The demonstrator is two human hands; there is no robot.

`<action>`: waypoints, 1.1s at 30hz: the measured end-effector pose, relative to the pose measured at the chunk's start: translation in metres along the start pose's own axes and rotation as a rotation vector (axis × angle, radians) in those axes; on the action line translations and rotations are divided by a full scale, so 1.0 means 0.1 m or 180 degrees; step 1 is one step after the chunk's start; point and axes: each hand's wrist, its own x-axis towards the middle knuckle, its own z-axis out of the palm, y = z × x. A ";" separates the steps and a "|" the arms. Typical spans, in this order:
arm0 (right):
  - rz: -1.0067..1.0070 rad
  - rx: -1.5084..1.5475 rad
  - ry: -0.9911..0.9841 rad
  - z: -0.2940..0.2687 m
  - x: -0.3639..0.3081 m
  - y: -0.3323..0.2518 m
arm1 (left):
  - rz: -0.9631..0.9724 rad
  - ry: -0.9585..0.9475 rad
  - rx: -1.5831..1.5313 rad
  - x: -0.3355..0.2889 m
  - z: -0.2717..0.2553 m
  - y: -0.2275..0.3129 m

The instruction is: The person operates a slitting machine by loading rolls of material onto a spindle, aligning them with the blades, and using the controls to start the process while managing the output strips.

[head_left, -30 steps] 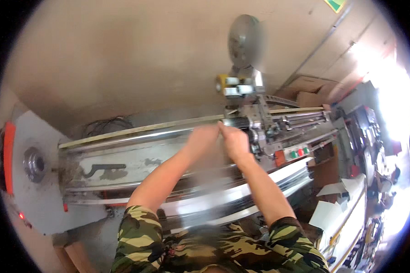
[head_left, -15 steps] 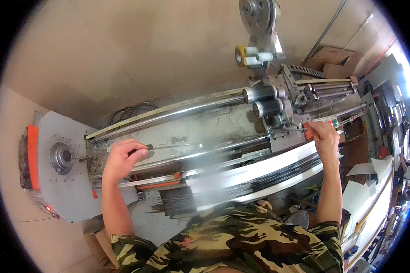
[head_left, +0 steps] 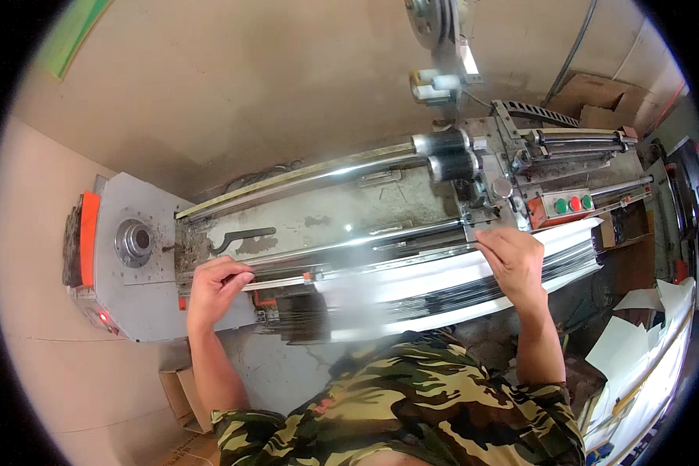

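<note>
Head view: slender dark rod, apparently metal (head_left: 427, 245), spanning two bare hands.
The left hand (head_left: 216, 291) is pinched, thumb against fingers, apparently on one end of the rod; the right hand (head_left: 514, 260) pinches the other end. The rod's middle is blurred. Between the hands and nearer the body, a bundle of thin black rods (head_left: 412, 304) lies along a long white sheet (head_left: 427, 325). Beyond the left hand, a hooked dark-grey spanner (head_left: 241, 237) rests on the pale grey machine bed (head_left: 318, 206). Beyond and right of the right hand stands a control box with three round green and red buttons (head_left: 573, 204). Handling, as judged: light, springy over its length, possibly slick, prone to roll. Hold both ends by fingertip pinch to limit bowing.
</note>
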 end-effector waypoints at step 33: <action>0.0567 -0.0029 0.0095 -0.63 -1.21 1.15 | -0.0439 0.0013 -0.0147 -0.27 1.73 0.70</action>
